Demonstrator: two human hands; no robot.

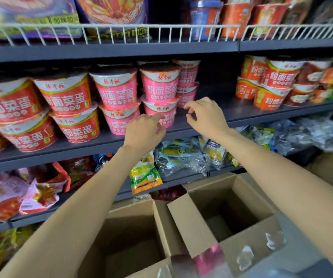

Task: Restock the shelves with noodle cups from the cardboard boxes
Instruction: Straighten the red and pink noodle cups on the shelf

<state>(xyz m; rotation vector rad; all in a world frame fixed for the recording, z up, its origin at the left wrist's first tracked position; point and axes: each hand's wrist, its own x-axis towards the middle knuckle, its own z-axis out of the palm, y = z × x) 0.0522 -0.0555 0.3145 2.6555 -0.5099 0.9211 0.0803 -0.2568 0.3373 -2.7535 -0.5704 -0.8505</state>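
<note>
A shop aisle fills the view: dark metal shelves with a white wire guard rail along the top one, and open cardboard boxes on the floor below the forearms. On the middle shelf, straight ahead of the hands, noodle cups stand two high in rows, lids up and labels facing out so a shopper can read them; red noodle cups sit to the left of the hands, pink noodle cups directly in front, and orange noodle cups well off to the right. Between the pink and orange groups, beyond the right hand, lies a bare stretch of shelf, likely the gap to be filled.

The left hand reaches toward the lower pink cup with fingers loosely spread, at or just short of its wall; it grips nothing. The right hand hovers just beside the pink stack, fingers half curled and apart, also holding nothing. Both seem poised to steady or square the stack.

Below the hands, the nearer box looks emptied. Bagged snacks fill the shelf underneath.
</note>
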